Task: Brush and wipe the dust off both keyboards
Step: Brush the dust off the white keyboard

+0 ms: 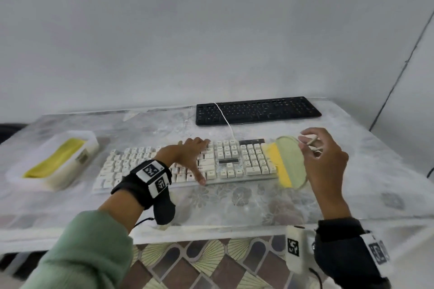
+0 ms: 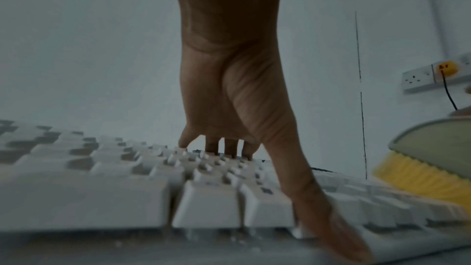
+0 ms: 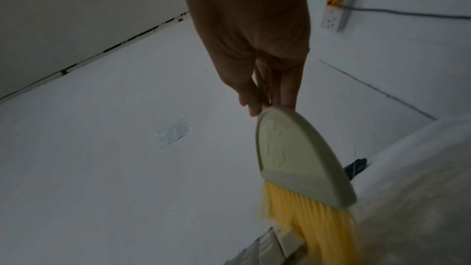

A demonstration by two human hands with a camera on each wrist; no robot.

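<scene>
Plain grey-white wall behind, worktop covered in clear plastic over a floral cloth. Two keyboards: white keyboard near and centre, black keyboard far and right of centre by the wall, untouched, with the white cable running across it. One brush, green back and yellow bristles, at the right end of the white keyboard beside the number pad. In the right wrist view the bristles hang down onto the keys at that edge, so probably a sweep pushing dust off the right end.

Right hand holds the brush by its thin looped handle, fingers curled round it, brush head hanging below. Left hand is spread flat on the middle of the white keyboard, fingers straight, tips on the far key rows, thumb down at the near edge. It grips nothing; likely pinning the board so it doesn't slide under the brushing.

One white tray at far left with one yellow cloth folded inside, parked out of the way, presumably for the wiping step. One wall socket strip at right with a yellow plug in it.

Judgement: brushing of the first keyboard under way, with wiping and the black keyboard still to do
</scene>
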